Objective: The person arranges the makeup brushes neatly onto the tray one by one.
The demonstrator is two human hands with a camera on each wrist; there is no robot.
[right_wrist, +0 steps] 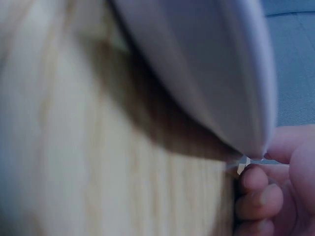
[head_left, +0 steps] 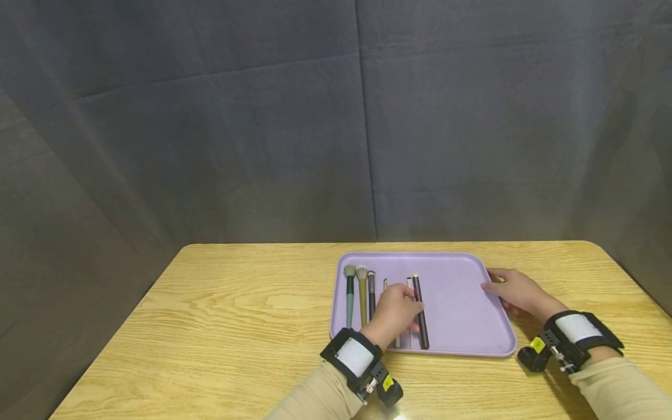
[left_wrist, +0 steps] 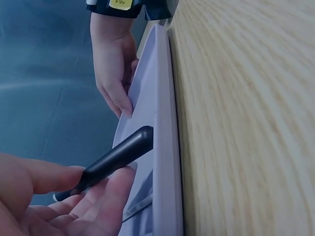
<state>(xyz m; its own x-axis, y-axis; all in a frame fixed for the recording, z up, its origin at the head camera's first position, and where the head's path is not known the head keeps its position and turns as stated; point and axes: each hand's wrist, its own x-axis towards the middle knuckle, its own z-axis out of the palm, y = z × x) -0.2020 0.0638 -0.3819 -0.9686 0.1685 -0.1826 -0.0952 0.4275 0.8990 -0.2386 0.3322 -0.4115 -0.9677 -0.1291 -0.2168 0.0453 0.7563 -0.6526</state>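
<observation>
My left hand (head_left: pixel 394 310) pinches a makeup brush with a black handle (head_left: pixel 422 321) between thumb and fingers, over the left half of a lilac tray (head_left: pixel 464 306). In the left wrist view the rounded handle end of this black brush (left_wrist: pixel 118 155) points toward the tray's near rim. At the tray's right side my right hand (head_left: pixel 517 290) grips the rim, thumb on top and fingers curled below the edge. Left of the black brush lie several more makeup brushes, among them a green one (head_left: pixel 350 294) and an olive-yellow one (head_left: pixel 363 297). My left hand partly hides the middle brushes.
The tray rests on a light wood-grain table (head_left: pixel 226 326). A dark grey cloth (head_left: pixel 273 128) hangs behind the table's far edge. Each wrist wears a black strap with a small camera, the left strap (head_left: pixel 354 357) close to the tray's near edge.
</observation>
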